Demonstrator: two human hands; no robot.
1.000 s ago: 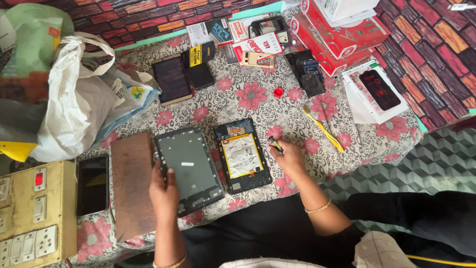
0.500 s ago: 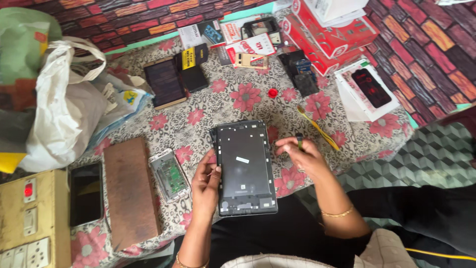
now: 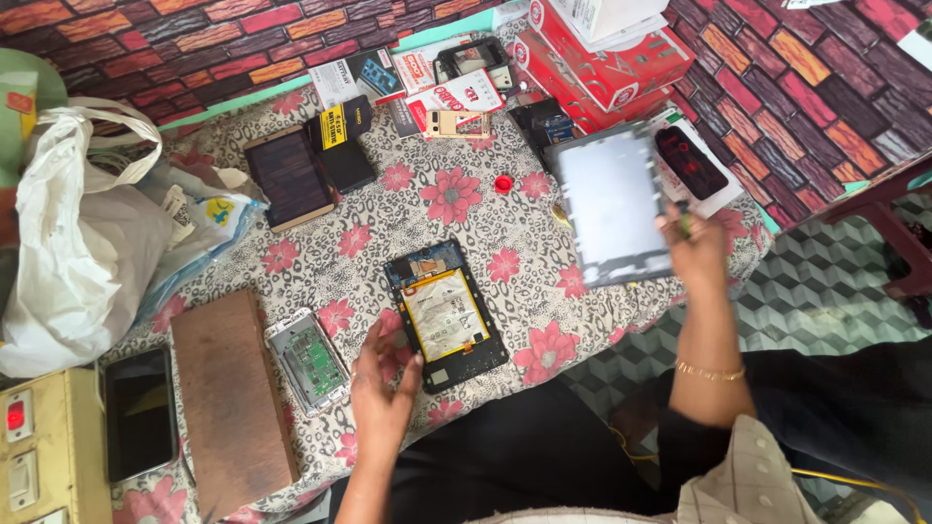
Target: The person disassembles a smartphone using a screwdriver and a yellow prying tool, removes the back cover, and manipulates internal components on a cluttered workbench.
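An opened tablet body with a yellow-edged battery lies face down on the flowered cloth. My left hand rests open just left of it, fingertips touching its lower left edge. My right hand holds the grey tablet back cover up at the right, blurred with motion, and also pinches a small dark tool between its fingers.
A small phone with its green board exposed lies beside a brown wooden block. A black phone, a switch box, white bags, another phone, red boxes and a red cap surround the work spot.
The grey back cover has come off the tablet and my right hand has carried it up to the right. The tablet's battery side now shows. My left hand has let go.
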